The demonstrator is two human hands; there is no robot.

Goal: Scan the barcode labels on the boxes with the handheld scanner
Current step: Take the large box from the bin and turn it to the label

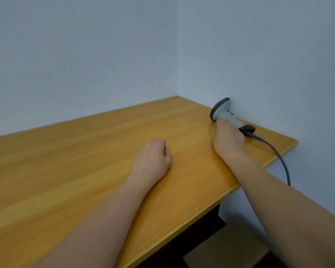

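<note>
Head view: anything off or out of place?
No boxes on the table; the only cardboard shows on the floor below. The scanner lies against the wall, right hand on its handle, its cable trailing off the edge. Left hand rests curled, holding nothing.

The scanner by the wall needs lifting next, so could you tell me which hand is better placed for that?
The right hand. It already lies on the handle of the scanner at the table's far right edge. The left hand rests loosely curled on the tabletop, well apart from the scanner.
</note>
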